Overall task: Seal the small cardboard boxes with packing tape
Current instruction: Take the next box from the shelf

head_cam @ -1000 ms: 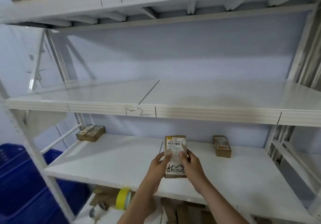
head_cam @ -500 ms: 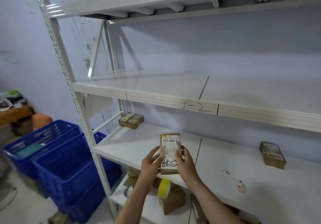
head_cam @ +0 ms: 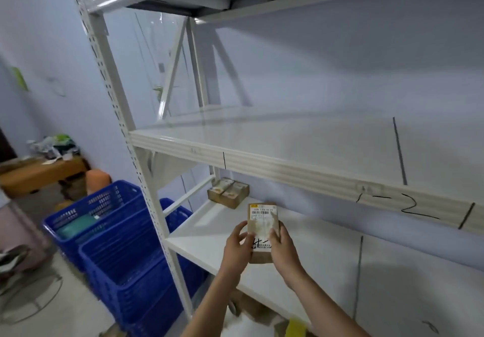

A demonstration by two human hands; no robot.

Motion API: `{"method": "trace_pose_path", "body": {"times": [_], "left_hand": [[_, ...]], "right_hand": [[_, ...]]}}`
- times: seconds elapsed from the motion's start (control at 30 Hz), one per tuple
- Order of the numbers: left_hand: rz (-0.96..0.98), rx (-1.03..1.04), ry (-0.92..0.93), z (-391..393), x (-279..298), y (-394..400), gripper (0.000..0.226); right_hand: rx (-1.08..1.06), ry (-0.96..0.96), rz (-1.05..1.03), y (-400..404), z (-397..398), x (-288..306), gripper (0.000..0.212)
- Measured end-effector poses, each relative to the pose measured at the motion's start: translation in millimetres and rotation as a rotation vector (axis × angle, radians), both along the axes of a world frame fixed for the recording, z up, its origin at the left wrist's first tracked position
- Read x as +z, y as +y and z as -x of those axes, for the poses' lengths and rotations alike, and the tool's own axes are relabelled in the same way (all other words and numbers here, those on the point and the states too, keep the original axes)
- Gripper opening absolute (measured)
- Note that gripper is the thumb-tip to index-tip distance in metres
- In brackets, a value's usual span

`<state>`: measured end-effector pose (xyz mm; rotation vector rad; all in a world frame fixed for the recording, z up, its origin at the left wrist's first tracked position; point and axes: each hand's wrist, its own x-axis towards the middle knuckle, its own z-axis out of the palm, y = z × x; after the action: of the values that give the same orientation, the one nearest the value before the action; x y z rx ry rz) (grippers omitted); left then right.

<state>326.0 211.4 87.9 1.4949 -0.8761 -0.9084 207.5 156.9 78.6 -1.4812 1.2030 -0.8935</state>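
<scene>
Since the earlier frames our view has swung left: the shelf upright point(head_cam: 123, 132) now runs through the middle of the picture, the blue crates point(head_cam: 125, 253) fill the lower left, and the lone box that sat on the right of the shelf is out of view. Our grip on the small cardboard box point(head_cam: 262, 228) is unchanged. It is a flat brown carton, upright, with a white barcode label on its upper face and black handwriting lower down. Our left hand point(head_cam: 237, 251) holds its left edge, thumb across the front; our right hand point(head_cam: 284, 251) grips the right edge the same way, fingers curled behind. The box hangs above the smooth white lower shelf point(head_cam: 327, 263), not touching it. A pair of similar boxes point(head_cam: 228, 192) rests at the shelf's back left corner.
</scene>
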Motion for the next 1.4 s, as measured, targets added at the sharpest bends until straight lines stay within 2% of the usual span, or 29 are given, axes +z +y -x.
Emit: {"method": "trace_pose_path", "body": {"times": [0.33, 0.6, 0.73, 0.97, 1.1, 1.2, 1.27, 1.4], "left_hand": [[-0.109, -0.005, 0.038, -71, -23, -69, 0.033], [-0.178, -0.140, 0.069, -141, -53, -114, 0.030], [-0.229, -0.211, 0.041, -181, -75, -136, 0.033], [-0.287, -0.332, -0.030, -232, -106, -156, 0.039], [-0.298, -0.436, -0.137, -234, -108, -166, 0.044], [-0.282, -0.529, -0.255, -235, -114, -168, 0.045], [-0.234, -0.602, -0.425, -237, -124, -173, 0.050], [-0.118, -0.662, -0.772, -244, -140, -179, 0.057]], "right_hand": [[0.024, 0.091, -0.078, -70, -69, -30, 0.033], [-0.103, 0.202, -0.097, -102, -130, -51, 0.029], [-0.184, 0.353, -0.131, -131, -160, -95, 0.038], [-0.249, 0.341, -0.188, -99, -214, -80, 0.084], [-0.231, 0.344, -0.249, -107, -216, -117, 0.101], [-0.154, 0.436, -0.279, -105, -218, -112, 0.104], [-0.121, 0.507, -0.289, -105, -215, -113, 0.096], [-0.211, 0.554, -0.153, -110, -218, -129, 0.088]]}}
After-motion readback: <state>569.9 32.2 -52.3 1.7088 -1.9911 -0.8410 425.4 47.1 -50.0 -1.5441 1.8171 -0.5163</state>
